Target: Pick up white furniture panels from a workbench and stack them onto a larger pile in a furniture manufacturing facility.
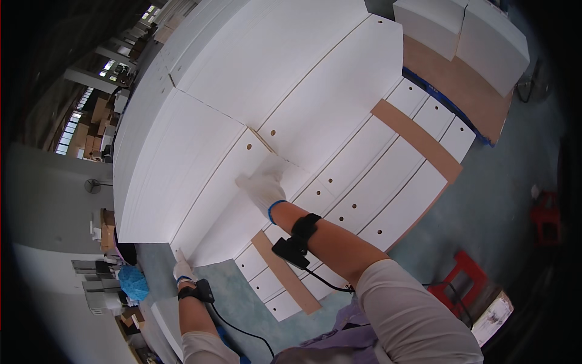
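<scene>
My left hand [182,267], in a white glove, is closed at the near left corner of a long white panel [209,197]. That panel has a small round hole near its far end and lies tilted beside other white panels. Farther along the same panel, my gloved right hand [264,187] reaches over its near side. The right hand's fingers are blurred, so their grip does not show. Beneath and nearer to me lie several white strips [388,176] with round holes, crossed by a brown board strip [418,139] and a second brown strip [285,270].
Large white panels [200,67] stack up at the far left. White blocks [491,42] stand on a brown board [448,73] at the far right. Red plastic stools [464,276] are on the floor at right. A blue bag [133,283] sits at left.
</scene>
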Motion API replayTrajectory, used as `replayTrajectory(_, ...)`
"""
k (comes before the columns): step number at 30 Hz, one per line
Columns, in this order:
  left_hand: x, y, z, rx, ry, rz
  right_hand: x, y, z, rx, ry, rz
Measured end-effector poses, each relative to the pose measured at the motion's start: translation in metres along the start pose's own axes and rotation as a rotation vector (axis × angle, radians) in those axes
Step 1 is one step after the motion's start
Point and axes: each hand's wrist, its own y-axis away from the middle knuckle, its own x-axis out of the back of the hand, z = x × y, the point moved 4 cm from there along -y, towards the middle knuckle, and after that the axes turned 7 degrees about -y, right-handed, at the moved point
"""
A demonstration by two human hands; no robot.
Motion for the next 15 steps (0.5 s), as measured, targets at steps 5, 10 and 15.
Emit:
replayTrajectory(5,0.005,0.003,0.011,-0.304,-0.466,-0.106,0.044,0.034,-0.012,0.295,0.482,0.168)
replayTrajectory(10,0.012,0.016,0.008,0.129,0.193,-0.069,0.062,0.024,-0.054,0.645,0.682,0.5)
replayTrajectory(15,0.004,0.037,0.021,0.082,0.399,-0.188,0.047,-0.006,-0.056,0.513,0.782,0.426)
